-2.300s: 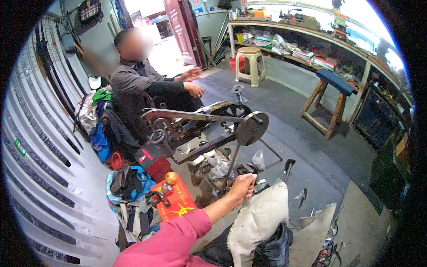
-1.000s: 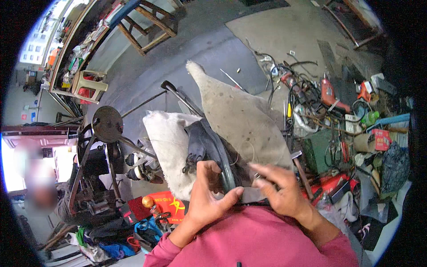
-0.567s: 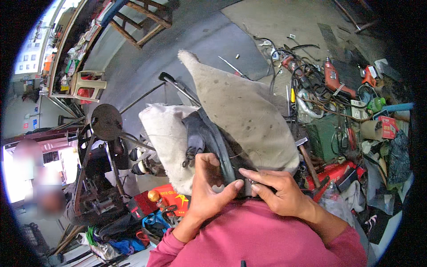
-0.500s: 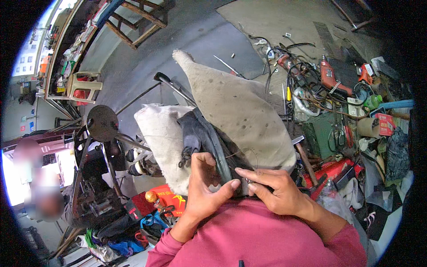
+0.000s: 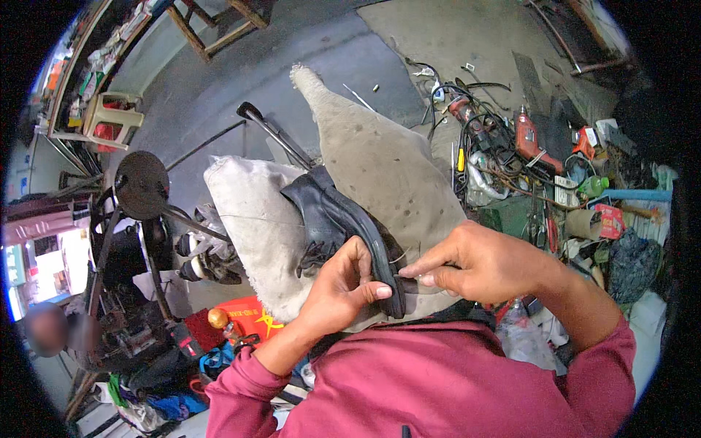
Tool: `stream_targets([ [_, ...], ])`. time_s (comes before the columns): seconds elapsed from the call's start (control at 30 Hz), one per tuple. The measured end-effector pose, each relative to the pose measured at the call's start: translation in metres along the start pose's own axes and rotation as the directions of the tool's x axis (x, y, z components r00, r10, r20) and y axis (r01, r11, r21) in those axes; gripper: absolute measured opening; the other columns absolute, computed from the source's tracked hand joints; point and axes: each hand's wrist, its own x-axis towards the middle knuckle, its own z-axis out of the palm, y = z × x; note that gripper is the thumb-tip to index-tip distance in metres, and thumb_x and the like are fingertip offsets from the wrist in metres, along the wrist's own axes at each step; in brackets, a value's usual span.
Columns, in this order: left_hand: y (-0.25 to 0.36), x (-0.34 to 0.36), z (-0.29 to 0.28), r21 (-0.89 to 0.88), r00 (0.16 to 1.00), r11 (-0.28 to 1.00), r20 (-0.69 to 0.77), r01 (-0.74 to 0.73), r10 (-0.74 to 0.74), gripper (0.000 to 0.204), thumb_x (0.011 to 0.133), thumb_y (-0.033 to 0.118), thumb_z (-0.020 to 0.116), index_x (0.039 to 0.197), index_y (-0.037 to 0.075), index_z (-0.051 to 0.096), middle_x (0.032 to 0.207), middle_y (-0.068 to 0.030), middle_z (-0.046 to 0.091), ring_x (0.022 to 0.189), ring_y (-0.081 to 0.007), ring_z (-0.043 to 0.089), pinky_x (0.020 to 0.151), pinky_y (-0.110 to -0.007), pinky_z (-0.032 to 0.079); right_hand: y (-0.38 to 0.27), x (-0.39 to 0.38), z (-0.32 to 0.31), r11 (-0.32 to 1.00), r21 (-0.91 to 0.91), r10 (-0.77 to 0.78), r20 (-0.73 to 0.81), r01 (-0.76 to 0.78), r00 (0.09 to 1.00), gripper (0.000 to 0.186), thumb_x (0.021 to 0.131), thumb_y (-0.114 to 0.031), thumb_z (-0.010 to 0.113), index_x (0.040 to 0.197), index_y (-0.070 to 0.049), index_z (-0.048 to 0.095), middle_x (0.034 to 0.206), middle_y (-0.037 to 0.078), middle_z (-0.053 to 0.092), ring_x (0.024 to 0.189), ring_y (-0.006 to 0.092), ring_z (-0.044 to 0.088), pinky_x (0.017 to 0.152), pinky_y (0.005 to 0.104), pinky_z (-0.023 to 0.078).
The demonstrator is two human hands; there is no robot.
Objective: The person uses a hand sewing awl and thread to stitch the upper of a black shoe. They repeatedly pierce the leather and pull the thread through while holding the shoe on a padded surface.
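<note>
A black leather lace-up shoe (image 5: 328,212) lies tilted across my lap, with its sole edge turned toward my right. My left hand (image 5: 336,292) is closed around the heel end, the thumb pressing against the sole. Beside that sole edge, the thumb and forefinger of my right hand (image 5: 482,263) are pinched together. Whatever they hold is too small to make out. A short, thin thread (image 5: 398,257) curves by the sole just above those fingertips. Under the shoe are a stained beige cloth (image 5: 394,168) and a whitish cloth (image 5: 248,212) with a frayed edge.
To the left stands a metal stand with a round dark plate (image 5: 142,185). On the right, a red power drill (image 5: 531,135), cables and several tools crowd the floor. A plastic stool (image 5: 115,120) and a wooden frame (image 5: 219,33) stand farther back. A red bag (image 5: 248,315) lies left of my lap.
My right hand has moved up and outward, its elbow swinging right. The shoe has turned to show more of its upper, my left hand still gripping it. The thread loop looks shorter.
</note>
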Motion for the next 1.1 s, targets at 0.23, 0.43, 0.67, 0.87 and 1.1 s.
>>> stream_targets([
  [0.23, -0.005, 0.014, -0.006, 0.202, 0.998, 0.978, -0.042, -0.042, 0.052, 0.036, 0.077, 0.004, 0.075, 0.081, 0.007, 0.039, 0.067, 0.0025, 0.036, 0.062, -0.0073, 0.035, 0.053, -0.025, 0.032, -0.005, 0.014, 0.016, 0.985, -0.147, 0.071, -0.102, -0.085, 0.992, 0.026, 0.087, -0.007, 0.058, 0.11, -0.003, 0.069, 0.076, 0.022, 0.064, 0.059, 0.0312, 0.062, 0.058, 0.0375, 0.048],
  [0.43, -0.005, 0.022, -0.009, 0.251, 0.997, 0.966, -0.042, -0.059, 0.072, 0.035, 0.077, 0.005, 0.074, 0.081, 0.005, 0.039, 0.065, -0.0024, 0.037, 0.061, -0.0114, 0.037, 0.054, -0.029, 0.035, -0.014, 0.021, 0.009, 0.982, -0.021, 0.185, -0.109, -0.189, 0.977, 0.025, 0.088, -0.007, 0.057, 0.11, -0.001, 0.068, 0.083, 0.024, 0.066, 0.073, 0.032, 0.067, 0.069, 0.0358, 0.05],
  [0.67, -0.008, 0.03, -0.01, 0.228, 0.999, 0.974, -0.046, -0.006, 0.017, 0.033, 0.076, 0.002, 0.071, 0.08, 0.004, 0.038, 0.063, -0.0037, 0.036, 0.059, -0.0125, 0.036, 0.053, -0.029, 0.034, -0.002, 0.029, 0.012, 0.957, 0.112, 0.278, -0.101, -0.266, 0.955, 0.028, 0.089, -0.007, 0.06, 0.116, -0.004, 0.067, 0.08, 0.011, 0.071, 0.067, 0.0089, 0.058, 0.062, 0.0294, 0.048],
  [0.87, -0.01, 0.03, -0.013, 0.24, 0.991, 0.964, -0.045, -0.113, 0.128, 0.033, 0.077, -0.001, 0.07, 0.083, 0.004, 0.038, 0.067, -0.0029, 0.034, 0.061, -0.012, 0.035, 0.055, -0.028, 0.034, -0.004, 0.031, 0.028, 0.975, -0.14, 0.145, -0.194, -0.174, 0.97, 0.024, 0.088, -0.008, 0.058, 0.109, 0.0, 0.067, 0.084, 0.025, 0.065, 0.072, 0.0349, 0.065, 0.067, 0.0391, 0.05],
  [1.1, -0.006, 0.017, -0.014, 0.276, 0.989, 0.952, -0.026, -0.131, 0.143, 0.032, 0.081, 0.003, 0.071, 0.087, 0.005, 0.039, 0.069, -0.002, 0.037, 0.064, -0.0111, 0.037, 0.057, -0.027, 0.036, 0.004, 0.026, 0.026, 0.951, 0.141, 0.292, -0.106, -0.277, 0.95, 0.027, 0.092, -0.016, 0.059, 0.114, -0.002, 0.067, 0.08, 0.008, 0.07, 0.068, 0.0089, 0.058, 0.064, 0.0309, 0.049],
])
